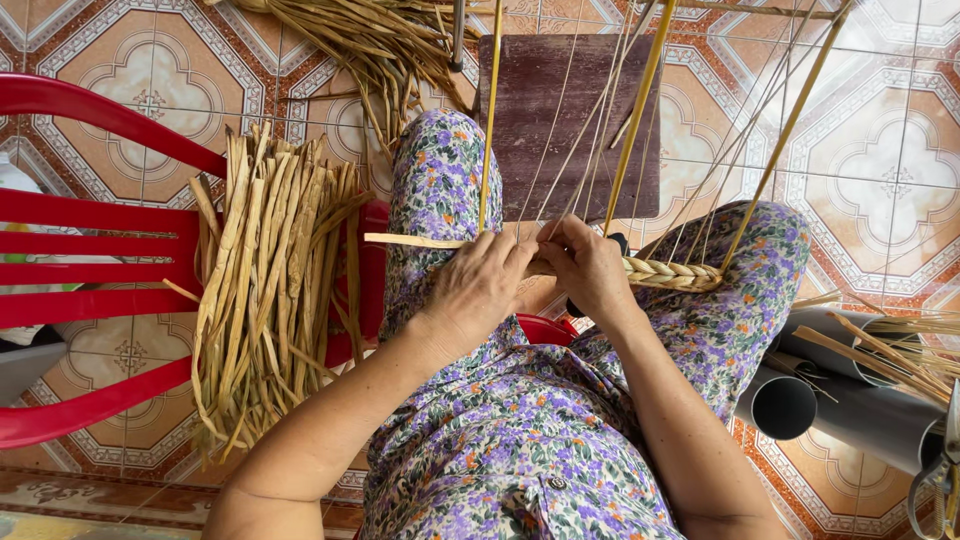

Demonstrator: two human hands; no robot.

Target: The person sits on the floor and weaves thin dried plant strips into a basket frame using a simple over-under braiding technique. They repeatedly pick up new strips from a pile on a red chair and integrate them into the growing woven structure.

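Both hands point(530, 275) pinch a flat, tan plaited band point(672, 272) (tight braid, loose strand ends).

Your left hand point(478, 285) and right hand point(590, 268) close over the near end of the braided strip point(672, 272), so you cannot see where the strands meet under your fingers. The yellow rods point(640, 100) run out past the top edge of the frame. The red chair point(90, 240) is cut off at the left edge, and the grey pipes point(850, 400) at the lower right. The scissors point(935, 485) in the lower right corner show only in part.
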